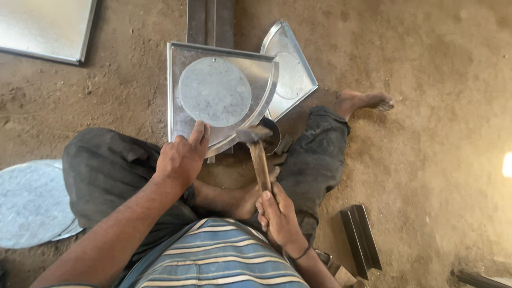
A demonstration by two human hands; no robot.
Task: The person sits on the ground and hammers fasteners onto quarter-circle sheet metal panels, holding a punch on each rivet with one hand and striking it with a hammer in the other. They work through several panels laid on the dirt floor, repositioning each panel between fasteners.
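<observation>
Hammering the curved rim of a quarter-round metal tray [184, 69] — partway, by the look of it.

Left hand [180, 157] presses the tray's near edge, fingers spread; right hand [277, 213] grips the hammer [255, 140] at the curved rim — 1 similar tray [298, 80] lies behind.

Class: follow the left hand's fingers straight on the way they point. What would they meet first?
The left hand already touches the quarter-round metal tray; straight on, its fingers would probably meet the round metal disc lying in it.

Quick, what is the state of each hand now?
Left hand: open, pressing on the quarter-round metal tray, not gripping it.
Right hand: closed on the hammer handle.
</observation>
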